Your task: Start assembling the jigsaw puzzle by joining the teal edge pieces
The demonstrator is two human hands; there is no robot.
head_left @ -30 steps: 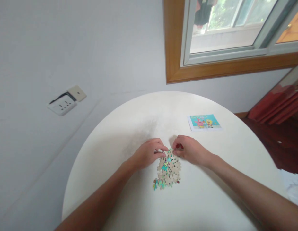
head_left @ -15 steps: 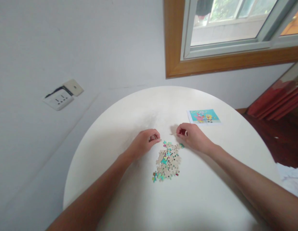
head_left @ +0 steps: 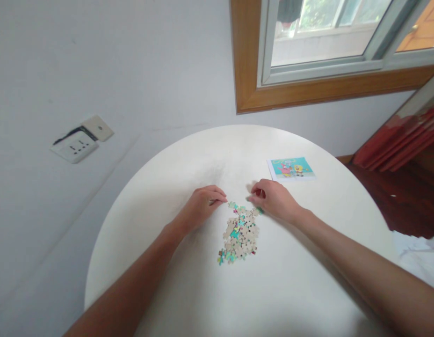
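Observation:
A heap of small jigsaw pieces, mostly cardboard side up with some teal, lies in the middle of the round white table. My left hand rests at the heap's upper left, fingers pinched on a piece. At the heap's upper right, my right hand has its fingers curled and pinched on a small piece. A cartoon picture card lies beyond my right hand.
The table stands against a white wall with a loose wall socket at the left. A wood-framed window is above. Dark red floor and red fabric lie to the right, white cloth near the right edge.
Both hands have lifted off the top of the heap and drawn apart, each keeping a pinched piece. The view has shifted a little.

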